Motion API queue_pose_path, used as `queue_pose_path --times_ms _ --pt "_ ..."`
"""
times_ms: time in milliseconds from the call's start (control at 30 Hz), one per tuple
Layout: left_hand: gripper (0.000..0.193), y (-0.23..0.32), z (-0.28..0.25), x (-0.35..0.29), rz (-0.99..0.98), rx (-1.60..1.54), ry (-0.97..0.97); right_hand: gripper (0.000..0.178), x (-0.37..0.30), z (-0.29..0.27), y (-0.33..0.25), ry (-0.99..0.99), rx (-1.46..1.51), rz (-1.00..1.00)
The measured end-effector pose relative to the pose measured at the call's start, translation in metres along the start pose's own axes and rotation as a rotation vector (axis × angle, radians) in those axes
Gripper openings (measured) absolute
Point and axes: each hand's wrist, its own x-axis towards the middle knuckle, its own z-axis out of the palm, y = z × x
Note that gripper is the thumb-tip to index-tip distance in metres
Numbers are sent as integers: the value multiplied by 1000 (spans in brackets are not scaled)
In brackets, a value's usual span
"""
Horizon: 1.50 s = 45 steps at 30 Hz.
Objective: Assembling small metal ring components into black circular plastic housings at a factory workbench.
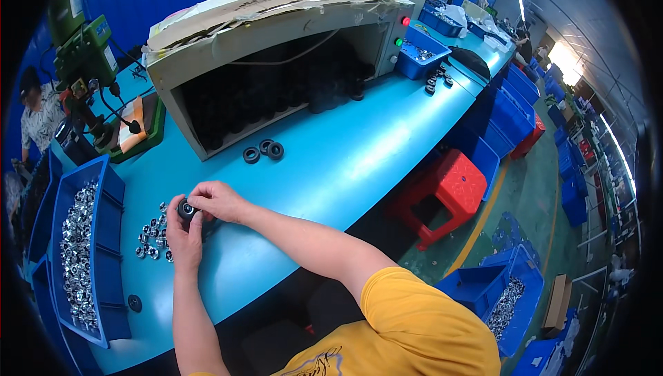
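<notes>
In front of me, over the blue tabletop, both my hands come together around one small black wheel (185, 211) with a shiny metal centre. My left hand (184, 243) is closed round its outer side. The fingers of my right hand (218, 200) pinch at it from the right, against the metal centre. Loose shiny metal hubs (150, 239) lie spread on the table just left of and below my left hand. Several black rubber rings (264, 150) rest farther off, before a large open-fronted box. A lone black wheel (135, 303) lies nearer, beside the blue bin.
The pale open-fronted box (186, 34) holds many dark rings. At left stands a blue bin (110, 252) of metal hubs; behind it, a green machine (86, 58). A smaller blue bin (416, 65) sits far right. Red stool (452, 186) beside the table. Other people work farther off.
</notes>
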Motion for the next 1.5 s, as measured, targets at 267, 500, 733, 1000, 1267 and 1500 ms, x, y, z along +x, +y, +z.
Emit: queue_pose_path --times_ms 267,500,733,1000,1267,1500 --pt "49 -4 -2 0 39 -14 36 28 -8 4 -12 -80 -51 31" --pt "53 5 0 -2 78 4 -7 30 -3 -3 -4 -78 -4 2" --pt "40 0 -9 3 -40 -55 8 31 -6 -2 -12 -68 -13 4" --pt "42 -1 -8 5 -35 -32 42 27 1 1 -8 -31 71 -16" --pt "52 8 -4 2 -18 56 -3 27 -5 0 -13 -14 226 60" --pt "48 13 -12 -4 -76 68 31 20 -2 3 -5 -30 160 71"
